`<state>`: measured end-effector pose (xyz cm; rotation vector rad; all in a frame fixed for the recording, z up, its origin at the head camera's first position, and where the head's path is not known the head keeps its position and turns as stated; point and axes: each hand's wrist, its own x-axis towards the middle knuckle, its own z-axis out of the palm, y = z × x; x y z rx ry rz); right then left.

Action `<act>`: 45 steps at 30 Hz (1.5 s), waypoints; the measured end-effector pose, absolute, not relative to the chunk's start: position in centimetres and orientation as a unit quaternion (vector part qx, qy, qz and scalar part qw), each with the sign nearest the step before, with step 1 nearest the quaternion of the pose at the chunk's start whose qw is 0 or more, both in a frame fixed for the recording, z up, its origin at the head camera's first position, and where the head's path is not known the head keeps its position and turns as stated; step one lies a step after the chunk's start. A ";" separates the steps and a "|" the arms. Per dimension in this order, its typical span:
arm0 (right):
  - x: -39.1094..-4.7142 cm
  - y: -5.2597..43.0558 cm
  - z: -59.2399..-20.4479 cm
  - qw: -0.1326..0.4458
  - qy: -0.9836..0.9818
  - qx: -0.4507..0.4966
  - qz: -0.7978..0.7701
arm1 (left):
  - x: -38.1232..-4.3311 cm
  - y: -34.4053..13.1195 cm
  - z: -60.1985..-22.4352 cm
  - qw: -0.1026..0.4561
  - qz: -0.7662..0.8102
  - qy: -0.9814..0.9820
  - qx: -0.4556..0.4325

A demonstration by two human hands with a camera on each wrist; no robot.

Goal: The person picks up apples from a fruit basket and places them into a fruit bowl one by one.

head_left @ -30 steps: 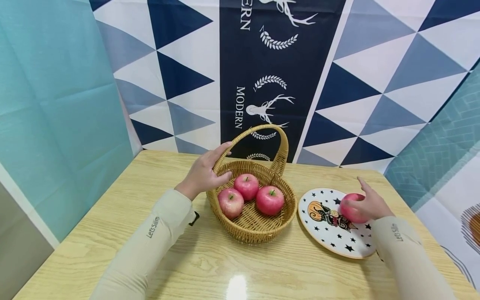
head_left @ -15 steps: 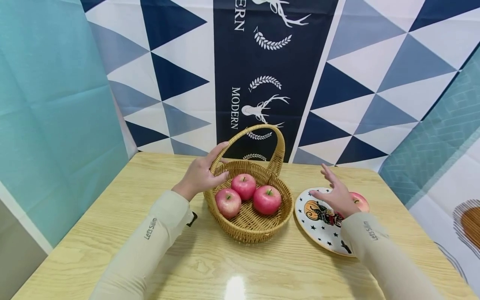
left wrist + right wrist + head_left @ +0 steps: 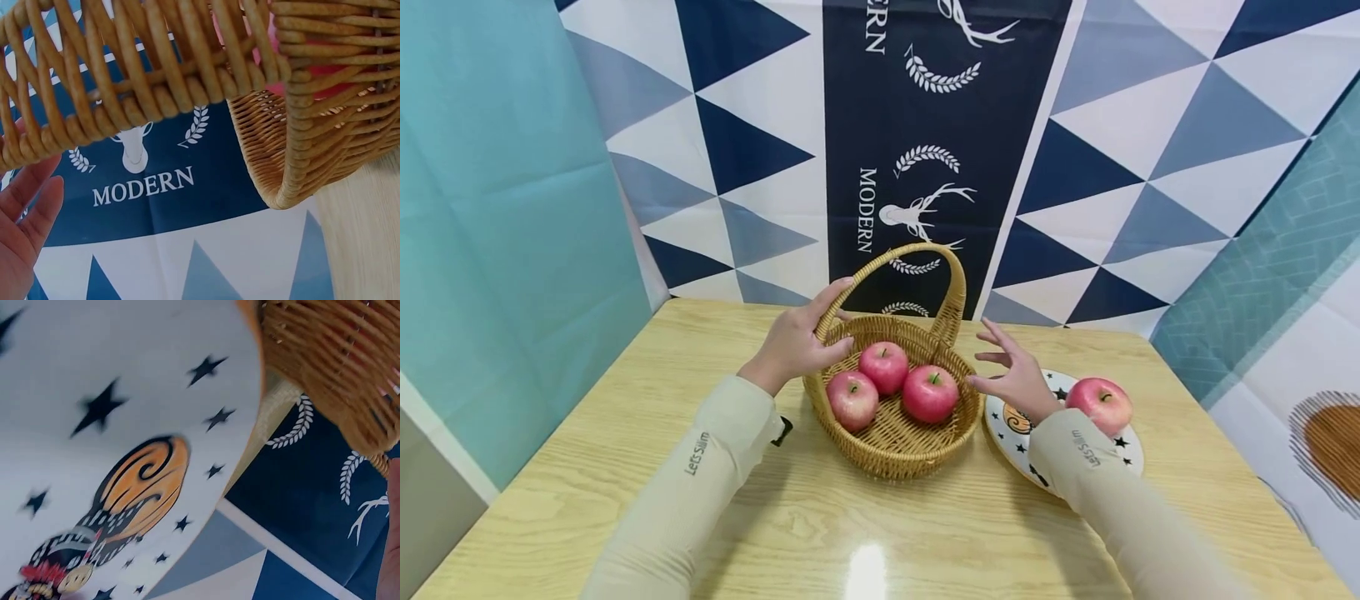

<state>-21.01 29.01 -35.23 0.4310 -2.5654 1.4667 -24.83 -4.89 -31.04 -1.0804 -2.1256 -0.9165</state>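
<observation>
A wicker basket (image 3: 891,462) holds three apples, including a pale pink one (image 3: 852,401), one behind it (image 3: 883,367) and a deeper red one (image 3: 930,393). My left hand (image 3: 793,342) grips the left side of the basket handle (image 3: 953,296), with the thumb on the inner side. In the left wrist view, its fingers show below the wicker handle. Close to the basket's right rim is my right hand (image 3: 1018,379), fingers spread and nothing held; whether it touches the rim is unclear. Another apple (image 3: 1099,405) sits on a round plate (image 3: 1131,454) printed with stars and a pumpkin.
Everything stands on a light wooden table (image 3: 760,517). A patterned cloth backdrop (image 3: 752,150) rises behind its far edge, with a teal panel (image 3: 505,208) at the left. The plate lies just right of the basket, partly under my right forearm.
My right hand has left the apple on the plate and moved left to the basket's rim. That apple has stayed put. My left hand has kept its place on the handle.
</observation>
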 end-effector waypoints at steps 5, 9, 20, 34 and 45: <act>-21.6 27.8 -35.3 0.063 -0.854 0.166 0.489 | -24.9 -4.9 -31.1 0.284 -0.348 -0.795 -0.407; -21.9 27.1 -35.5 0.059 -0.854 0.186 0.482 | -24.8 -4.9 -31.0 0.281 -0.350 -0.797 -0.405; -22.1 26.5 -36.8 0.093 -0.883 0.192 0.419 | -24.9 -4.9 -31.0 0.305 -0.338 -0.793 -0.404; -22.5 25.5 -37.2 0.073 -0.894 0.249 0.366 | -24.8 -4.8 -31.1 0.299 -0.329 -0.804 -0.394; -23.2 25.6 -35.8 -0.039 -0.889 0.215 0.402 | -24.9 -4.8 -31.3 0.294 -0.341 -0.794 -0.409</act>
